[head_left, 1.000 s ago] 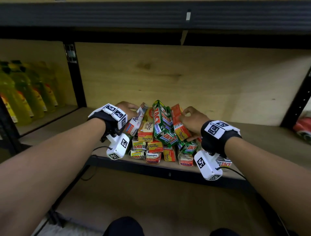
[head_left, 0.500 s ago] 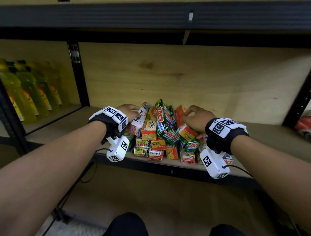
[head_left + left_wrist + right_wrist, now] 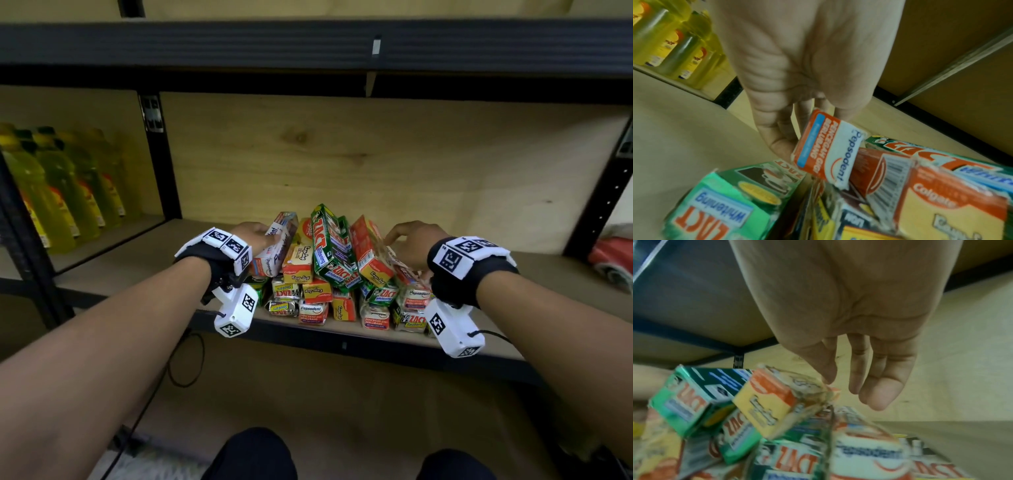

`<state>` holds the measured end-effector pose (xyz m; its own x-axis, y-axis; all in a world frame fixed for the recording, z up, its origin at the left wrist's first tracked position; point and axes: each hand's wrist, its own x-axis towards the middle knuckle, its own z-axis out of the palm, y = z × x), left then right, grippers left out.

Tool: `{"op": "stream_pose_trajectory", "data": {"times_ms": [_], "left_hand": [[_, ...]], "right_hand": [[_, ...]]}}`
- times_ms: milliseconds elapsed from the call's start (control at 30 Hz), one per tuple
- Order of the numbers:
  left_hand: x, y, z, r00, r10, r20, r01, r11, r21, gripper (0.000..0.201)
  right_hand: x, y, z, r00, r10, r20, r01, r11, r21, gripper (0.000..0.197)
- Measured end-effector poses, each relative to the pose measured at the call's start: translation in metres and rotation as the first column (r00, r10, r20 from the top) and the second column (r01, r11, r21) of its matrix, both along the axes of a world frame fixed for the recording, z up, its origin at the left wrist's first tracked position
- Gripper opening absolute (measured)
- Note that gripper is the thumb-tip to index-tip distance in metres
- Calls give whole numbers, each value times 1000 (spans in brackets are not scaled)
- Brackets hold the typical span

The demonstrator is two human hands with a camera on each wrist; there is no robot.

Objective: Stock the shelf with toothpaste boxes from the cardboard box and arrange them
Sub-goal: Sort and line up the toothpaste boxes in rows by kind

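A heap of toothpaste boxes lies on the wooden shelf, with several leaning upright on top. My left hand grips the white and red Pepsodent box at the heap's left; the left wrist view shows my left hand with fingers curled behind that Pepsodent box. My right hand hovers at the heap's right beside the red and yellow Colgate box. In the right wrist view the right hand hangs with relaxed fingers, its thumb tip at the edge of the Colgate box. A green Zact box stands between the hands.
Yellow bottles fill the bay to the left, beyond a black post. A dark beam of the shelf above runs overhead. A red object sits at the far right. Bare board lies on both sides of the heap.
My right hand has let go of the red and yellow Colgate box and opened, shifting slightly right. The left hand keeps its hold on the Pepsodent box.
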<state>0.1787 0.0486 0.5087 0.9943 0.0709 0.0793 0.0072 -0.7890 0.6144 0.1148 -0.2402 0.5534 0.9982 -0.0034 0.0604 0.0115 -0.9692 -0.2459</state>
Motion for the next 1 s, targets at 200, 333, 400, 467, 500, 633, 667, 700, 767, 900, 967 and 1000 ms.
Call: {"op": "stream_pose_trajectory", "data": {"times_ms": [200, 333, 400, 467, 500, 633, 667, 700, 767, 900, 967, 1000], "left_hand": [[3, 17, -14, 999, -14, 37, 22, 975, -221, 59], [5, 17, -20, 998, -10, 54, 24, 966, -258, 53], [5, 14, -22, 998, -2, 63, 15, 979, -203, 50], [5, 9, -24, 998, -7, 57, 15, 990, -137, 49], [6, 7, -24, 999, -18, 48, 24, 993, -113, 48], [8, -4, -26, 999, -54, 6, 54, 998, -11, 36], [7, -6, -25, 998, -57, 2, 57, 998, -3, 34], [8, -9, -24, 999, -55, 2, 55, 998, 10, 36], [5, -14, -21, 999, -50, 10, 49, 999, 23, 42], [-4, -22, -3, 996, -55, 67, 50, 995, 86, 55], [-9, -26, 7, 994, -72, 87, 59, 988, 142, 54], [-12, -28, 12, 992, -82, 96, 66, 985, 162, 53]], "right_hand": [[-5, -12, -12, 988, -66, -143, 48, 991, -125, 42], [-3, -13, -19, 988, -47, -150, 30, 993, -116, 41], [2, -12, -23, 989, -43, -144, 27, 994, -108, 45], [6, -10, -26, 989, -39, -140, 26, 996, -89, 49], [8, -10, -27, 990, -37, -135, 26, 996, -80, 50], [12, -11, -33, 995, -16, -95, 8, 997, -76, 48], [12, -11, -35, 996, -8, -86, 1, 996, -86, 48], [12, -11, -36, 997, 0, -76, -8, 995, -101, 47], [11, -11, -37, 998, 15, -54, -22, 991, -129, 45], [11, -16, -38, 999, 10, -39, -14, 995, -101, 43], [10, -20, -35, 1000, -15, -19, 13, 996, -94, 41], [9, -22, -33, 1000, -24, -4, 23, 995, -102, 39]]}}
